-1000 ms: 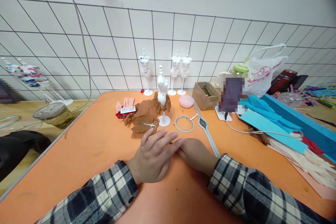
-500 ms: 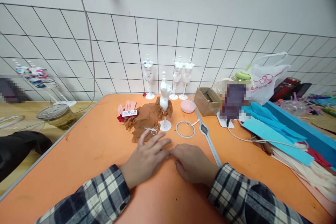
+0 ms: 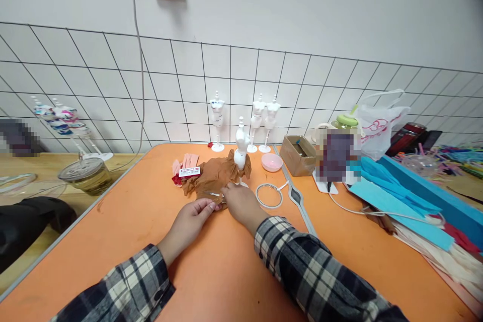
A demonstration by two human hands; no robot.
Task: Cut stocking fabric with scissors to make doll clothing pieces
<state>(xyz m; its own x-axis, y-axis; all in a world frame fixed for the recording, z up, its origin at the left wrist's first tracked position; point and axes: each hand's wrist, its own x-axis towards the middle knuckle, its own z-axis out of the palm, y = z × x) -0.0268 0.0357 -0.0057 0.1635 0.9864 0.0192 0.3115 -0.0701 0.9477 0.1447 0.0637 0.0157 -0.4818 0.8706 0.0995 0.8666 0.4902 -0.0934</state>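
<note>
My left hand (image 3: 192,219) is closed in a pinch at the near edge of a piece of crumpled brown crepe-like material (image 3: 213,173). Right of it, my right hand (image 3: 243,204) has its fingers closed at the handles of small silver scissors (image 3: 215,194), which lie over the brown piece; the handles are mostly hidden by the fingers. Just beyond stands a small white dress-form mannequin (image 3: 241,147) with a brown gathered ruffle around its lower body. My right hand covers most of its base. A small red-and-white box (image 3: 189,172) rests at the brown material's left side.
Three white mannequins stand by the wall, one of them here (image 3: 218,118). A pink bowl (image 3: 271,162), an embroidery hoop (image 3: 269,195), a grey strap (image 3: 296,195) and a cardboard box (image 3: 299,155) are right of centre. Farther right lie a cable and blue sheets (image 3: 400,205).
Both hands have moved forward to the brown material from the bare orange surface. My left fingers have gone from spread to pinching; my right hand has reached left onto the scissors.
</note>
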